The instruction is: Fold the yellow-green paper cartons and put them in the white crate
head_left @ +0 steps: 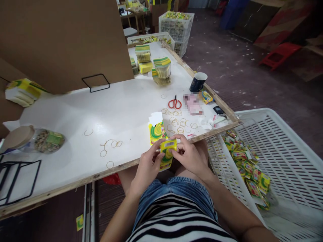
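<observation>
Between my two hands, just over the table's front edge, is a small yellow and green printed card box (167,155) with a barcode at its top end. My left hand (148,163) pinches its left side, thumb in front. The fingers of my right hand (189,155) are closed on its right upper side. Right behind it on the table lies another yellow-green carton piece (156,131) with white flaps. Loose rubber bands (180,129) are scattered to the right of that piece, and red-handled scissors (175,103) lie beyond them.
A white crate (282,134) holding filled packs stands at my right, against the table corner. Bundled card stacks (161,69) sit at the back. A dark mug (198,82) is by the right edge; a jar (47,140) and black wire stand (20,181) are at left.
</observation>
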`<move>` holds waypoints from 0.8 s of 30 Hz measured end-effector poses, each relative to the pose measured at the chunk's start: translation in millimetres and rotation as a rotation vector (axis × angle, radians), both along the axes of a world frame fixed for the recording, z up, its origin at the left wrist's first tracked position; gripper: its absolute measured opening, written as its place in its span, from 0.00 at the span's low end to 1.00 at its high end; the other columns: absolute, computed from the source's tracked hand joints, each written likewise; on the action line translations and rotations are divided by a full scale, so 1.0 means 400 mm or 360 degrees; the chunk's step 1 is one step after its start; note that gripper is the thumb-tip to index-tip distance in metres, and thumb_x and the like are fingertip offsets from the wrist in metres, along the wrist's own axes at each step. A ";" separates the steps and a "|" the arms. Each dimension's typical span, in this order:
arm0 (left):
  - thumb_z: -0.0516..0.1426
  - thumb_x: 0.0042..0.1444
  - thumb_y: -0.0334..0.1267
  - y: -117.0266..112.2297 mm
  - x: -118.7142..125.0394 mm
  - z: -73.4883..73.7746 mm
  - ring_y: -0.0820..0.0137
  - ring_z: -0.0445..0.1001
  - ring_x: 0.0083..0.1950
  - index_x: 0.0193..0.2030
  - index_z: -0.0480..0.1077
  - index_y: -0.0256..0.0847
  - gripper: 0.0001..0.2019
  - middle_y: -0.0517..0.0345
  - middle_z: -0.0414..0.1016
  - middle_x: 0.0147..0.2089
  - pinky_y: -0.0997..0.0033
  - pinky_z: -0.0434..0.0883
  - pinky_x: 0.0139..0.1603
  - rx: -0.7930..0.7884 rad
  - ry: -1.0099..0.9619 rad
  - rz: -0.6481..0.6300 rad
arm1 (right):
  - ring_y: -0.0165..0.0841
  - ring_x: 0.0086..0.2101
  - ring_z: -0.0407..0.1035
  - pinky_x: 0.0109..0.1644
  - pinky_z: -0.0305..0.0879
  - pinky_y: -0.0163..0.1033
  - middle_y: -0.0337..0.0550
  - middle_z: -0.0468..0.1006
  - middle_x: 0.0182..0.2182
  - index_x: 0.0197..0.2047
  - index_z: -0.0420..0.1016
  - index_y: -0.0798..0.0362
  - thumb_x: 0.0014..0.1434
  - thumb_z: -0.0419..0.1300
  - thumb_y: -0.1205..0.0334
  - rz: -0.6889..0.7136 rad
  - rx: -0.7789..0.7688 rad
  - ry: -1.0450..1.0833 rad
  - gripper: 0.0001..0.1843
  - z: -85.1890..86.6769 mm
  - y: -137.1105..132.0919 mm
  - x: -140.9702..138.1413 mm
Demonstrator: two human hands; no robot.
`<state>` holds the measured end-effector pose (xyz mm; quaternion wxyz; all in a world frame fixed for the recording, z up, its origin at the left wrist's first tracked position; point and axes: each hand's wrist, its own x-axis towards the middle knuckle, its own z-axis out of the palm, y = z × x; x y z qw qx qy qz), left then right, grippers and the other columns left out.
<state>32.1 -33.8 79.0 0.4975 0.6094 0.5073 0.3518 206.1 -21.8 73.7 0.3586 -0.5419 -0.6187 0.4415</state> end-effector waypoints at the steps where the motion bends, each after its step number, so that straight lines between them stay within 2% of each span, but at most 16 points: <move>1: 0.53 0.60 0.34 0.000 0.001 0.002 0.69 0.78 0.45 0.64 0.63 0.44 0.24 0.50 0.75 0.56 0.70 0.75 0.46 0.0003 -0.0006 0.0007 | 0.27 0.19 0.57 0.25 0.52 0.31 0.25 0.59 0.16 0.51 0.63 0.51 0.56 0.58 0.61 -0.0001 -0.0017 0.0063 0.19 -0.005 -0.002 -0.003; 4: 0.54 0.60 0.35 0.000 0.004 0.005 0.67 0.78 0.48 0.63 0.64 0.44 0.23 0.50 0.73 0.58 0.69 0.75 0.49 0.0003 -0.0007 0.0006 | 0.26 0.19 0.56 0.24 0.51 0.31 0.25 0.59 0.16 0.51 0.63 0.51 0.55 0.60 0.60 -0.0058 -0.0056 0.0170 0.20 -0.014 -0.008 -0.011; 8: 0.53 0.61 0.35 -0.003 0.004 -0.001 0.67 0.77 0.49 0.63 0.65 0.45 0.22 0.51 0.73 0.58 0.68 0.74 0.50 0.0004 0.0018 -0.0031 | 0.27 0.18 0.56 0.24 0.52 0.31 0.26 0.61 0.16 0.47 0.65 0.51 0.56 0.58 0.61 -0.0142 -0.0055 0.0038 0.15 -0.013 -0.010 -0.015; 12: 0.53 0.61 0.35 -0.003 0.001 0.000 0.68 0.78 0.46 0.62 0.64 0.44 0.22 0.51 0.75 0.55 0.70 0.75 0.46 -0.0043 -0.0015 0.0010 | 0.28 0.19 0.58 0.25 0.55 0.32 0.27 0.62 0.16 0.51 0.67 0.52 0.58 0.58 0.60 -0.0120 0.0041 -0.0062 0.17 -0.012 -0.010 -0.007; 14: 0.54 0.60 0.36 -0.002 -0.003 0.005 0.69 0.78 0.43 0.62 0.64 0.43 0.22 0.51 0.76 0.54 0.71 0.76 0.44 -0.0095 -0.0109 0.0032 | 0.28 0.20 0.61 0.27 0.59 0.33 0.30 0.66 0.18 0.54 0.70 0.52 0.60 0.57 0.58 -0.0058 0.0097 -0.0012 0.18 -0.010 -0.012 0.003; 17: 0.57 0.58 0.37 0.000 -0.002 0.008 0.69 0.78 0.41 0.60 0.66 0.42 0.22 0.50 0.77 0.53 0.71 0.76 0.43 -0.0157 -0.0230 0.0027 | 0.33 0.32 0.72 0.36 0.68 0.36 0.42 0.79 0.32 0.49 0.77 0.50 0.63 0.56 0.56 -0.0144 0.0278 0.0066 0.15 -0.008 -0.018 0.014; 19: 0.57 0.58 0.37 -0.001 0.008 0.004 0.68 0.78 0.42 0.59 0.67 0.42 0.21 0.50 0.77 0.53 0.69 0.76 0.45 -0.0176 -0.0277 0.0013 | 0.37 0.41 0.73 0.43 0.71 0.40 0.45 0.80 0.40 0.46 0.80 0.49 0.62 0.57 0.56 -0.0266 0.0340 0.0139 0.13 -0.012 -0.027 0.014; 20: 0.57 0.58 0.37 -0.001 0.016 0.000 0.67 0.78 0.44 0.59 0.68 0.42 0.21 0.50 0.77 0.53 0.69 0.76 0.46 -0.0176 -0.0300 0.0007 | 0.38 0.42 0.73 0.44 0.71 0.42 0.45 0.80 0.41 0.46 0.80 0.48 0.62 0.57 0.56 -0.0311 0.0323 0.0189 0.13 -0.016 -0.033 0.013; 24: 0.56 0.58 0.35 0.001 0.049 -0.009 0.64 0.77 0.49 0.58 0.68 0.43 0.20 0.50 0.76 0.54 0.65 0.74 0.50 -0.0091 -0.0340 -0.0040 | 0.32 0.29 0.71 0.33 0.71 0.38 0.43 0.80 0.37 0.47 0.79 0.49 0.60 0.61 0.55 -0.0416 0.0136 0.0355 0.14 -0.041 -0.052 0.021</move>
